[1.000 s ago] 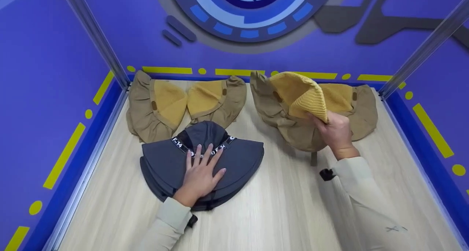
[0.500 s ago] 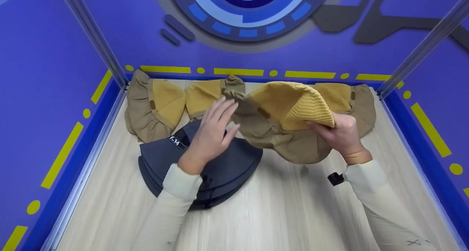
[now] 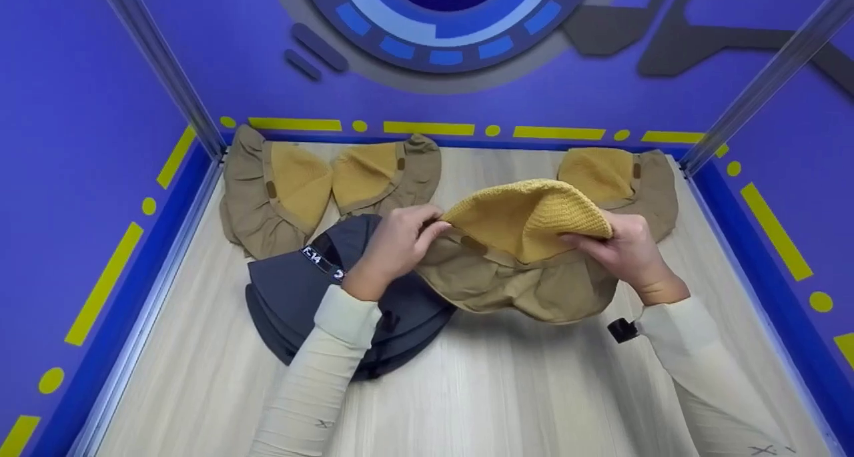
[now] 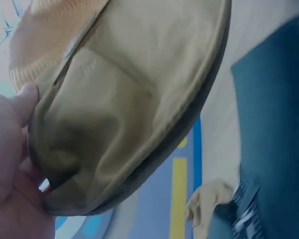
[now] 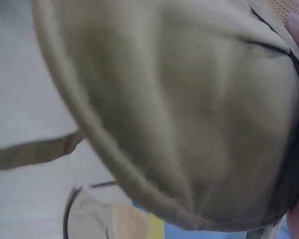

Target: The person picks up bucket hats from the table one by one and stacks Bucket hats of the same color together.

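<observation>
We see three blue walls, a left wall (image 3: 67,157), a back wall (image 3: 460,100) and a right wall (image 3: 794,157), enclosing a wood-grain tabletop (image 3: 507,397). Within them, two folded yellow-and-khaki hats (image 3: 300,170) lie at the back left and another folded hat (image 3: 600,173) at the back right; a stack of dark grey wide-brimmed hats (image 3: 303,310) sits in front of the left pair.

The held sun hat (image 3: 517,263) is raised above the tabletop, right of the stack, its long axis running left to right, yellow crown upward, khaki brim hanging down towards us. The left hand (image 3: 400,240) pinches its left end between thumb and fingers; the right hand (image 3: 630,253) is closed on its right end, thumb on the crown. We cannot tell whether the brim touches the stack.
</observation>
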Motion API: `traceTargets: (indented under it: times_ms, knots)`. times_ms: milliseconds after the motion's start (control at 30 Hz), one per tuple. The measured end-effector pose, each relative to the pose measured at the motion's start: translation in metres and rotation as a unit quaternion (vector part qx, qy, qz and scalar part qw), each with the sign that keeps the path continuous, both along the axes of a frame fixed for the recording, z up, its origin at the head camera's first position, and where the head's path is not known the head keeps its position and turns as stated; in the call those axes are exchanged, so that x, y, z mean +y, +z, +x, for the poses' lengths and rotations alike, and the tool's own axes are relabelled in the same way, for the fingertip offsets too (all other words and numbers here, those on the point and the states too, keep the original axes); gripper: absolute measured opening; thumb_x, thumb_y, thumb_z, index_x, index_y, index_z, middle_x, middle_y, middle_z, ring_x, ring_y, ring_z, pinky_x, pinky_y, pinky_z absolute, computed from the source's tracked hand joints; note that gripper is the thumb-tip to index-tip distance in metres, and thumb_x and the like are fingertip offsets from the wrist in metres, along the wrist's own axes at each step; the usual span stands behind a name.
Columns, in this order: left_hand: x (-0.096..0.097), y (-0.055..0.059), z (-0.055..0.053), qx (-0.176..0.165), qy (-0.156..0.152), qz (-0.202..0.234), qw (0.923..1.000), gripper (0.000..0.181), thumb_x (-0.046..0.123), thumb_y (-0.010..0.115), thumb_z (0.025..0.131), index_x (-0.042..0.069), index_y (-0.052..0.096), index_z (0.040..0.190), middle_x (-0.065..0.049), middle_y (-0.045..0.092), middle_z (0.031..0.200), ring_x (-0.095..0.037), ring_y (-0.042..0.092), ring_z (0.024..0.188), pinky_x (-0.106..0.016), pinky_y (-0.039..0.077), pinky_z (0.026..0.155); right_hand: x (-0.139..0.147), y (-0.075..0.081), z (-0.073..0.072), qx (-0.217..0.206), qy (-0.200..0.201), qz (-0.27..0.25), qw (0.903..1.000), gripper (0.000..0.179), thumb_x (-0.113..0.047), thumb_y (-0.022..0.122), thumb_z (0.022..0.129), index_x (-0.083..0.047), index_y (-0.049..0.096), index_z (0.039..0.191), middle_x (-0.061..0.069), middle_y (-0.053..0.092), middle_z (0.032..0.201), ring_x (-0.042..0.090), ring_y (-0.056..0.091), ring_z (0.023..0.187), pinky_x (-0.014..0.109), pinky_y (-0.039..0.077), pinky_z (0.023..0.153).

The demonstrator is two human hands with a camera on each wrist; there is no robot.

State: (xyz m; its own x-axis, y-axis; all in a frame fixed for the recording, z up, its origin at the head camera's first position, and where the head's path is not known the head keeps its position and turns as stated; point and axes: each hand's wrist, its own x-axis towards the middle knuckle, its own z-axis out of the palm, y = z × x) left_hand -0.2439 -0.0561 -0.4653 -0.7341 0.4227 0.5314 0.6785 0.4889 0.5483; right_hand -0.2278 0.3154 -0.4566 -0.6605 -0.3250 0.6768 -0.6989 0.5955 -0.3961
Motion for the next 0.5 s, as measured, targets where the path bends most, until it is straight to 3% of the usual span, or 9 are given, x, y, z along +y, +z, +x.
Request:
traceTargets:
  times_ms: [133, 233, 367, 500]
  knots:
    - [0.016, -0.012, 0.004, -0.005, 0.024, 0.013, 0.9996, 0.024, 0.028, 0.064, 0.101, 0.007, 0.068, 0.092, -0.004, 0.066, 0.080, -0.016, 0.056, 0.069, -0.033, 0.050, 0.066, 0.012, 0.002, 0.003, -0.066, -0.043, 0.013, 0.9968, 0.040, -0.007, 0.093, 0.072, -0.009, 0.075, 0.107, 0.003, 0.076, 0.088, -0.004, 0.064, 0.080, 0.011, 0.046, 0.070]
    - [0.029, -0.021, 0.008, -0.015, 0.043, 0.021, 0.9987, 0.025, 0.029, 0.065, 0.100, 0.006, 0.068, 0.091, -0.004, 0.067, 0.079, -0.018, 0.059, 0.070, -0.036, 0.052, 0.068, 0.024, 0.004, 0.011, -0.131, -0.072, 0.014, 0.9886, 0.040, -0.011, 0.089, 0.079, -0.009, 0.071, 0.114, 0.003, 0.074, 0.089, -0.001, 0.061, 0.074, 0.012, 0.044, 0.063]
    - [0.049, -0.035, 0.017, -0.051, 0.068, 0.030, 0.9960, 0.024, 0.029, 0.067, 0.099, 0.007, 0.070, 0.090, -0.005, 0.070, 0.080, -0.019, 0.064, 0.073, -0.036, 0.054, 0.070, 0.040, 0.002, 0.021, -0.215, -0.098, 0.032, 0.9712, 0.043, -0.019, 0.083, 0.088, -0.008, 0.068, 0.126, 0.011, 0.075, 0.105, -0.007, 0.059, 0.084, 0.007, 0.044, 0.069]
    - [0.072, -0.050, 0.026, -0.099, 0.078, 0.020, 0.9918, 0.023, 0.028, 0.067, 0.099, 0.006, 0.072, 0.093, -0.006, 0.075, 0.085, -0.019, 0.070, 0.077, -0.035, 0.057, 0.072, 0.057, -0.006, 0.025, -0.288, -0.121, 0.071, 0.9473, 0.045, -0.027, 0.077, 0.093, -0.003, 0.065, 0.130, 0.018, 0.074, 0.117, -0.015, 0.054, 0.093, 0.004, 0.041, 0.076]
